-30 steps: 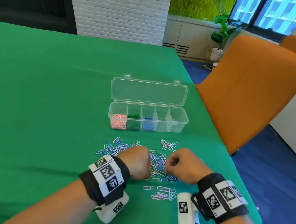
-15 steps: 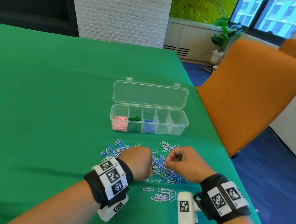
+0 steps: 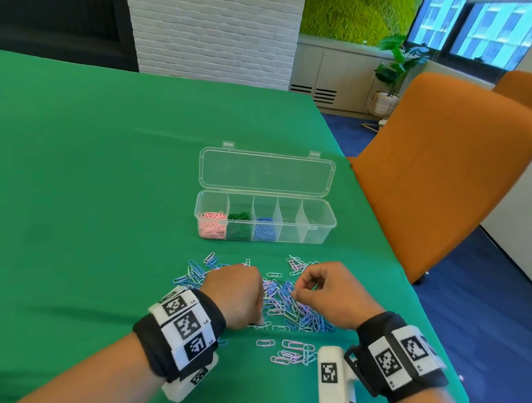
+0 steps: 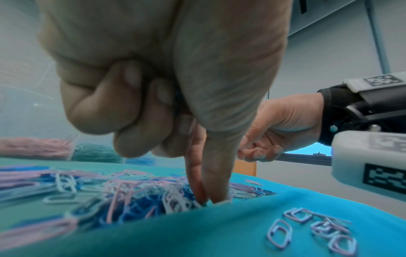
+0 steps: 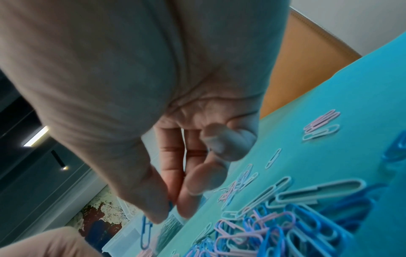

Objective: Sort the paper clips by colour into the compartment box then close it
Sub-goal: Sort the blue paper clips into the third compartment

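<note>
While an orange chair (image 3: pixel 449 173) stands beside the green table (image 3: pixel 81 183), the open compartment box (image 3: pixel 264 217) is seen beyond the loose paper clips (image 3: pixel 293 308). A blue clip (image 5: pixel 146 233) is pinched by the right hand (image 3: pixel 330 292); the left hand (image 3: pixel 236 292) is curled with thumb and forefinger down in the pile, its grasp hidden.

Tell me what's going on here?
A person is sorting paper clips by colour. The right hand pinches a blue clip lifted from the loose pile; the left hand digs thumb and forefinger into the pile. The compartment box lies open, with pink, green and blue clips in three compartments.
</note>
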A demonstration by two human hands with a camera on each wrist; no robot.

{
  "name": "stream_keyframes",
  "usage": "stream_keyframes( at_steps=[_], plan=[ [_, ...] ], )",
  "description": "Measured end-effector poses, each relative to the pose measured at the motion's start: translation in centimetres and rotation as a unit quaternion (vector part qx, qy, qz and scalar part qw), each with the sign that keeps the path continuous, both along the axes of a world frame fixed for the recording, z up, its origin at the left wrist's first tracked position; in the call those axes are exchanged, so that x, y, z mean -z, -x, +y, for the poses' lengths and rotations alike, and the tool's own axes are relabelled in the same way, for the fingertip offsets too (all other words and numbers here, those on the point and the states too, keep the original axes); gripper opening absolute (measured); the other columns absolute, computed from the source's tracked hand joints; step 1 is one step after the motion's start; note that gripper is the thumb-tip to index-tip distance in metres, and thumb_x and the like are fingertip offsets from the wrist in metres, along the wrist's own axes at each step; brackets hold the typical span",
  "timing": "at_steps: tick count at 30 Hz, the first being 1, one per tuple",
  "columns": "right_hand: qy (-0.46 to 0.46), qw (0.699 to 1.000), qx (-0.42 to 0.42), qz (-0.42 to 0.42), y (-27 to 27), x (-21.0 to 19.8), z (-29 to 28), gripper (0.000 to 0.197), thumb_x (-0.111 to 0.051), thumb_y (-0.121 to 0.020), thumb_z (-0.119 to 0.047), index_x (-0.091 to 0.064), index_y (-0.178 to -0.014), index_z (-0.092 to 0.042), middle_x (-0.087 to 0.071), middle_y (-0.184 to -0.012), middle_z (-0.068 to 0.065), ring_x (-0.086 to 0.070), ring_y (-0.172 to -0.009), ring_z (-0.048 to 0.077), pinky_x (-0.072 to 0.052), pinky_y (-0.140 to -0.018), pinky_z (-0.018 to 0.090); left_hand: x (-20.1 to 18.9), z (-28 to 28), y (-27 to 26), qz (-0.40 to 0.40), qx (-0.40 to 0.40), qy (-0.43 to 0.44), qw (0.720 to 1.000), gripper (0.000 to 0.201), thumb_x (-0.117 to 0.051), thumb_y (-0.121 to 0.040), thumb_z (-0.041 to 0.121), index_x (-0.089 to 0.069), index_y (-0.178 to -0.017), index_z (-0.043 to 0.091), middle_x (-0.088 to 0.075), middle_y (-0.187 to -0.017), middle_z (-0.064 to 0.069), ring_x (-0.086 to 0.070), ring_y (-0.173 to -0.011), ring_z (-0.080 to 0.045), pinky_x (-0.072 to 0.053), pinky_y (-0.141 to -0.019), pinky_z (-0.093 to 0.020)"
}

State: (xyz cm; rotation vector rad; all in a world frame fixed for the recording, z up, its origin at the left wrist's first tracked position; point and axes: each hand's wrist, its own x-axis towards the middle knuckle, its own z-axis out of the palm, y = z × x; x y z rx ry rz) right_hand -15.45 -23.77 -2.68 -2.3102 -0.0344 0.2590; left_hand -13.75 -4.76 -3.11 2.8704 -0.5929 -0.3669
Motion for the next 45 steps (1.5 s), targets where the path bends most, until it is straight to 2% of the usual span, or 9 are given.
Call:
stream_keyframes(
  at_steps=[10,14,16,20,28,33,37,39,45],
  plan=[
    [0.012,1.000,-0.012,0.001,0.1,0.2,0.6,0.011,-0.074,-0.084,-0.015,-0.070,-0.074,-0.015,-0.068,-0.072,-0.002,-0.056,-0.058,0.002,-0.051,-0.063,0.021,-0.6,-0.8,-0.1,0.080,0.020,-0.059,0.995,0.018,-0.064,-0.081,0.028,-0.071,-0.086,0.013,-0.067,-0.079,0.001,-0.063,-0.075,-0.019,-0.054,-0.071,-0.032],
    [-0.028,1.000,-0.011,-0.003,0.2,-0.7,0.7,0.010,-0.074,-0.085,-0.015,-0.070,-0.075,-0.017,-0.066,-0.070,-0.006,-0.055,-0.055,-0.001,-0.047,-0.062,0.020,-1.5,0.7,-1.3,0.229,-0.055,0.129,0.963,0.020,-0.051,-0.094,0.025,-0.064,-0.090,0.011,-0.061,-0.081,0.001,-0.053,-0.070,-0.014,-0.044,-0.064,-0.025],
    [-0.069,0.998,-0.009,-0.010,0.2,-1.3,1.1,0.011,-0.074,-0.085,-0.014,-0.068,-0.076,-0.016,-0.066,-0.070,-0.005,-0.057,-0.058,0.005,-0.050,-0.064,0.024,-1.8,1.6,-1.5,0.329,-0.158,0.328,0.871,0.023,-0.044,-0.092,0.021,-0.047,-0.071,0.016,-0.045,-0.060,0.005,-0.035,-0.049,-0.011,-0.028,-0.045,-0.021],
    [-0.123,0.991,-0.039,-0.020,0.4,-2.7,2.8,0.010,-0.075,-0.084,-0.011,-0.067,-0.078,-0.014,-0.063,-0.068,-0.003,-0.055,-0.060,0.009,-0.049,-0.062,0.024,-0.4,2.3,-0.8,0.486,-0.253,0.556,0.625,0.018,-0.037,-0.079,0.020,-0.033,-0.061,0.021,-0.021,-0.057,0.003,-0.014,-0.044,-0.011,-0.009,-0.040,-0.019],
    [-0.129,0.989,-0.064,-0.024,0.3,-3.2,4.7,0.008,-0.076,-0.084,-0.013,-0.070,-0.084,-0.008,-0.071,-0.072,0.007,-0.061,-0.061,0.006,-0.050,-0.063,0.018,1.1,1.5,0.0,0.522,-0.271,0.643,0.491,0.020,-0.040,-0.086,0.018,-0.053,-0.094,0.006,-0.045,-0.069,-0.006,-0.056,-0.052,-0.019,-0.046,-0.037,-0.020],
    [-0.078,0.996,0.027,-0.021,-0.7,-1.4,2.6,0.009,-0.076,-0.086,-0.020,-0.072,-0.079,-0.015,-0.065,-0.068,-0.004,-0.052,-0.054,0.002,-0.045,-0.057,0.018,0.6,1.5,-0.5,0.441,-0.320,0.610,0.575,0.030,-0.047,-0.092,0.023,-0.037,-0.064,0.019,-0.029,-0.054,0.004,-0.026,-0.038,-0.008,-0.015,-0.032,-0.015],
    [-0.008,1.000,0.013,0.001,-0.8,-0.2,2.6,0.010,-0.073,-0.088,-0.017,-0.073,-0.078,-0.015,-0.066,-0.069,-0.006,-0.052,-0.051,-0.006,-0.043,-0.054,0.009,0.0,2.2,-1.1,0.273,-0.269,0.453,0.805,0.035,-0.063,-0.093,0.035,-0.046,-0.065,0.022,-0.034,-0.044,0.013,-0.028,-0.042,-0.008,-0.024,-0.042,-0.020],
    [0.022,1.000,-0.010,0.008,-0.8,0.0,3.1,0.010,-0.075,-0.085,-0.016,-0.072,-0.075,-0.017,-0.065,-0.067,-0.008,-0.053,-0.052,-0.004,-0.043,-0.053,0.009,-0.3,2.3,-1.1,0.199,-0.205,0.371,0.884,0.029,-0.073,-0.086,0.036,-0.058,-0.067,0.020,-0.048,-0.048,0.014,-0.041,-0.049,-0.007,-0.034,-0.053,-0.022],
    [0.127,0.990,-0.049,0.044,-0.6,0.9,3.4,0.012,-0.081,-0.078,-0.020,-0.070,-0.075,-0.017,-0.069,-0.074,-0.004,-0.063,-0.069,0.012,-0.057,-0.074,0.032,-0.7,0.5,-1.1,0.108,-0.066,0.110,0.986,0.011,-0.081,-0.078,0.031,-0.073,-0.083,0.024,-0.064,-0.080,0.011,-0.058,-0.074,-0.010,-0.042,-0.067,-0.026]
  ],
)
